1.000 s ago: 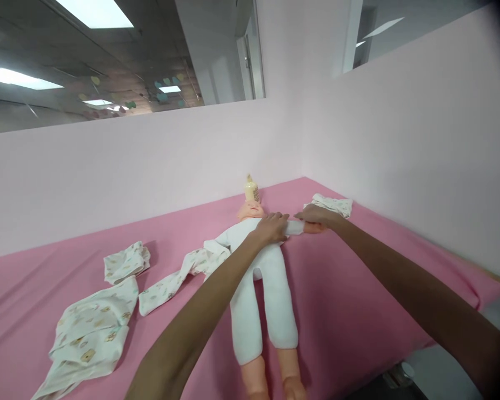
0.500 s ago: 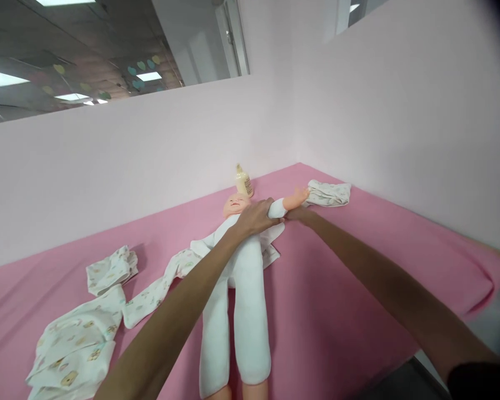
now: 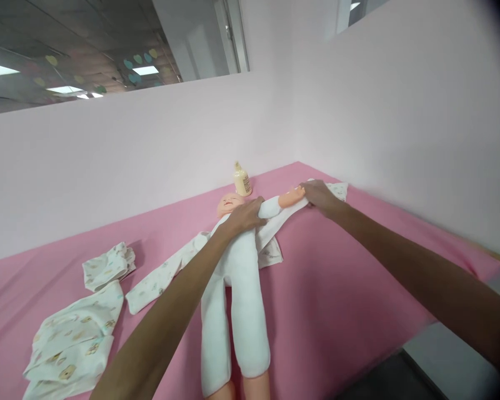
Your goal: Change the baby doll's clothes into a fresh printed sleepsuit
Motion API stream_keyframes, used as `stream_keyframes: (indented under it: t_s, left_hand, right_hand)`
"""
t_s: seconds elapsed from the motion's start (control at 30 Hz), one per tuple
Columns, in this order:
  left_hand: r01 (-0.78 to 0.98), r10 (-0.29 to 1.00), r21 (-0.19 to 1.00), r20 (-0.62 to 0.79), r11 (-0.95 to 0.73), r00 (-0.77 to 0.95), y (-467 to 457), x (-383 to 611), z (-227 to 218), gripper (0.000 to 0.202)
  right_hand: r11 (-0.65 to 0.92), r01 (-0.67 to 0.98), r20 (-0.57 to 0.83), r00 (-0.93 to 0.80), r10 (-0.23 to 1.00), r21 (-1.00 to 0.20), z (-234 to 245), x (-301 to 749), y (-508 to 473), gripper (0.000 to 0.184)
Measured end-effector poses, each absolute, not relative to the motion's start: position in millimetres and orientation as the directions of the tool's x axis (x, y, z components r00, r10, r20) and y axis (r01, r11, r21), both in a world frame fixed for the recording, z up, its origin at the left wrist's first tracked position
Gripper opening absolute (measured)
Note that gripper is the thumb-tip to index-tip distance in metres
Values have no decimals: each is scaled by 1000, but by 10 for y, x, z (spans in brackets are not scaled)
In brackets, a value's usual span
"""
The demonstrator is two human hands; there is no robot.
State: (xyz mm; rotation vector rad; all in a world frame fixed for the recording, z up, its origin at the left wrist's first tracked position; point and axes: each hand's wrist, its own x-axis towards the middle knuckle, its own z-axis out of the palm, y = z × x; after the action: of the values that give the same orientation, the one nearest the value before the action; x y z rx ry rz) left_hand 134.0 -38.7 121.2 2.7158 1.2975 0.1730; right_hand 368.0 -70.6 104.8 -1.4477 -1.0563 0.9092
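A baby doll (image 3: 244, 300) with a white cloth body lies on its back, its head away from me. Under it is spread a patterned baby shirt (image 3: 170, 269), one sleeve stretching out to the left. My left hand (image 3: 246, 215) is closed around the doll's upper arm by the shoulder; its fingertips are partly hidden. Beside the doll's outstretched hand, my right hand (image 3: 323, 198) grips the end of the shirt's other sleeve (image 3: 281, 219). That sleeve is drawn out taut just below the doll's arm.
A pump bottle (image 3: 242, 182) stands behind the doll's head. Folded patterned cloth (image 3: 338, 190) lies beyond my right hand. To the left are a small folded cloth (image 3: 109, 268) and a larger patterned garment (image 3: 73, 344). The pink-covered table (image 3: 329, 300) meets white walls at the back and right.
My right hand has moved right and outward, from under the doll's forearm to beside its hand, stretching the sleeve. My left hand stays near the doll's shoulder, shifted slightly left.
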Motion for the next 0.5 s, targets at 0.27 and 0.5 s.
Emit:
stream_keyframes:
  t_s: [0.27, 0.5]
  left_hand:
    - [753, 778, 202, 86, -626, 623, -454, 1136, 1218, 22]
    - [749, 789, 259, 102, -610, 606, -509, 1122, 1206, 24]
  right_hand:
    - [16, -94, -17, 333, 943, -995, 1079, 3725, -1391, 14]
    - [-152, -126, -163, 82, 983, -980, 448, 3670, -1265, 21]
